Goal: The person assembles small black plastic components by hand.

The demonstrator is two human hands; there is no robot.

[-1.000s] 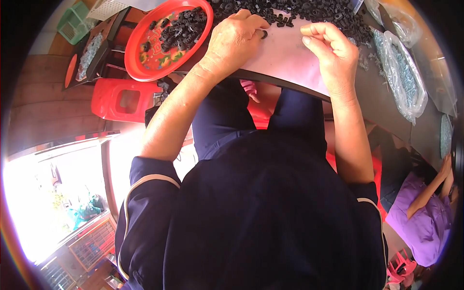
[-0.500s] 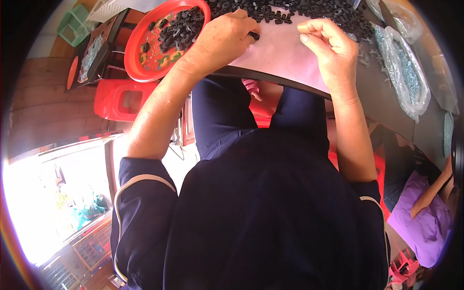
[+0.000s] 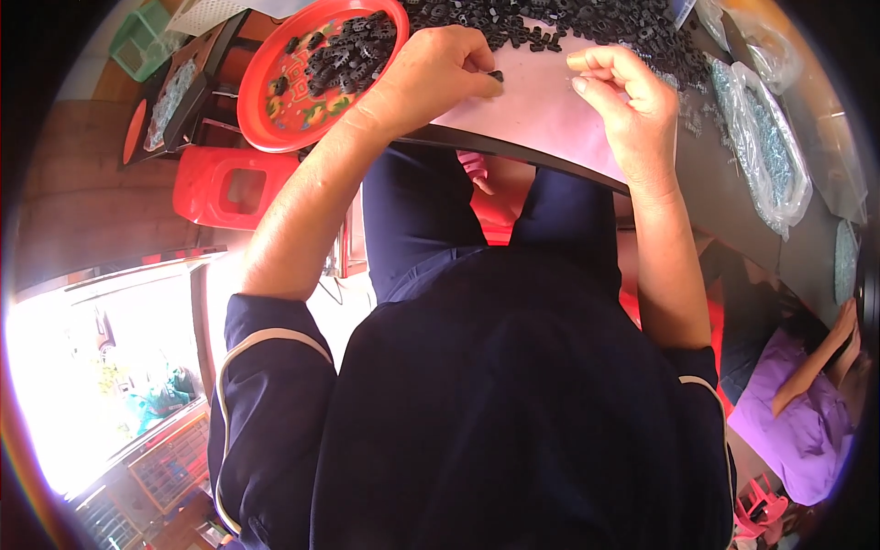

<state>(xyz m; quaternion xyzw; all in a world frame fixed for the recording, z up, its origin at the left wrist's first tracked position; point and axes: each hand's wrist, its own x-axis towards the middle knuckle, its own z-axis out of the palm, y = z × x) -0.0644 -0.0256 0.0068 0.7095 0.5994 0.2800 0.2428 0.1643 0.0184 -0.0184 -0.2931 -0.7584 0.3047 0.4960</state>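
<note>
Between the thumb and fingers of my left hand [image 3: 440,75] is a small black plastic part [image 3: 496,76], mostly hidden by the fingertips. My right hand [image 3: 634,105] is held in a pinch across from it, over the pale sheet [image 3: 536,105] on the table. Whatever its fingertips grip is too small to make out. Along the far side of the sheet spreads a heap of loose black plastic parts [image 3: 568,16]. Left of my left hand, a round red tray [image 3: 254,115] with a printed floral bottom carries a pile of similar black parts [image 3: 346,57].
Open clear plastic bags [image 3: 796,183] of small bluish pieces lie on the table at right. A red stool [image 3: 197,188] stands at left, below the tray. At far right, another person's arm [image 3: 811,376] rests by purple cloth [image 3: 793,422]. A green basket [image 3: 139,41] is far left.
My left hand has turned slightly and shifted a little right with the black part, which now shows less. My right hand stays pinched in nearly the same place.
</note>
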